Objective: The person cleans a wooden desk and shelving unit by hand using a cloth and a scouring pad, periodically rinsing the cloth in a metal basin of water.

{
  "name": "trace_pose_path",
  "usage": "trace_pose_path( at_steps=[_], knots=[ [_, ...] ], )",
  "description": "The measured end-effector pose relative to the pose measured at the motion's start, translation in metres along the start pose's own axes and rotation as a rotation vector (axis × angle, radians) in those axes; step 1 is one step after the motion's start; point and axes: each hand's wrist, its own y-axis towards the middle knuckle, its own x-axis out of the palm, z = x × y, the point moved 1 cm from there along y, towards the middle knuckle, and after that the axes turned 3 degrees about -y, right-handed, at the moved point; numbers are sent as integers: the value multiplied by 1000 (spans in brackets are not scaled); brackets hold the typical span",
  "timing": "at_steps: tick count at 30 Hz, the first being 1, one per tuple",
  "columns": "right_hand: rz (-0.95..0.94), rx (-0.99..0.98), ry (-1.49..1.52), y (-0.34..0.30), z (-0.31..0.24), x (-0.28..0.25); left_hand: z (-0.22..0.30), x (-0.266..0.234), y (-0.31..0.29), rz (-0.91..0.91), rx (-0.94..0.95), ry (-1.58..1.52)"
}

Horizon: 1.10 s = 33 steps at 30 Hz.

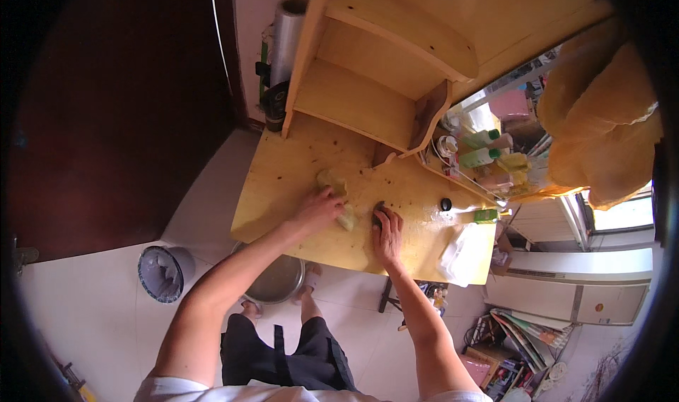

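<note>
My left hand (320, 210) presses a pale yellow-green cloth (344, 219) onto the wooden desk top (283, 198), fingers bent over it. To its right, my right hand (387, 241) is closed over a small dark object (379, 208) on the desk; most of it is hidden under the fingers, so its kind cannot be made out. Small brown spots dot the wood around both hands.
A wooden shelf unit (361, 91) rises at the desk's back. Farther right lie a black round cap (445, 204), a green box (486, 216) and a white plastic bag (460, 257). A metal basin (279, 278) and a lined bin (161, 275) stand on the floor.
</note>
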Motion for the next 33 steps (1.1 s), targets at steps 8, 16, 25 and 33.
trace_pose_path(
  at_steps=[8,16,25,33],
  knots=[
    [-10,-3,48,-4,11,-7,14,-120,170,641,-349,-171],
    [2,22,58,-5,18,-15,37,-96,171,403,-197,69],
    [-3,6,57,-3,18,-19,35,-18,77,340,42,43],
    [-15,2,31,-4,16,-11,-26,23,53,53,-174,137]
  ],
)
